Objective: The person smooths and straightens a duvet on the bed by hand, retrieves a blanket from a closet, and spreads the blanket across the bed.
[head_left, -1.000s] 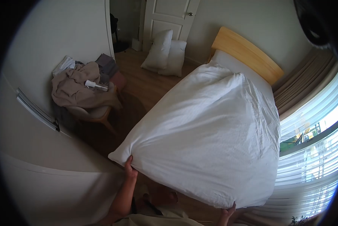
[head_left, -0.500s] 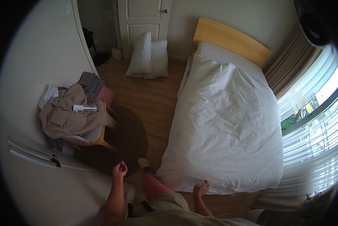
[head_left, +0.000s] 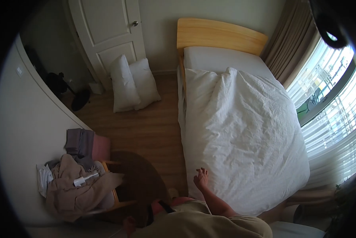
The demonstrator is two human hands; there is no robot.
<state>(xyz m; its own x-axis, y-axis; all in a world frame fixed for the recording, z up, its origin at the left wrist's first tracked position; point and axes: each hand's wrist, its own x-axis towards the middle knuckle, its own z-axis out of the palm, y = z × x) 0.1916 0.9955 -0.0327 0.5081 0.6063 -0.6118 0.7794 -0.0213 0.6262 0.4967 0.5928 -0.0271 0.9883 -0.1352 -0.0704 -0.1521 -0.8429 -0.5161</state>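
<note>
My right hand [head_left: 201,178] is above the left edge of the bed, near its foot. Its fingers are loosely bent and apart, and nothing is in them. Beneath and beside it a rumpled white duvet [head_left: 257,139] covers most of the mattress; whether the hand touches it I cannot tell. Low in the frame, my left hand [head_left: 129,225] hangs in shadow by my side, its fingers too dark to make out. The chair [head_left: 124,204] heaped with clothes is the nearest thing to it.
Two white pillows [head_left: 135,85] lean against a white door [head_left: 110,31]. A beige garment [head_left: 73,190] and a white bottle [head_left: 85,179] lie on the chair, beside a round brown rug [head_left: 142,178]. Curtains [head_left: 293,43] hang along the window. A black fan [head_left: 65,87] stands at the far left.
My view has turned and moved forward along the bed's left side. My right hand has moved from the bed's foot to its left edge. My left hand has dropped lower in view.
</note>
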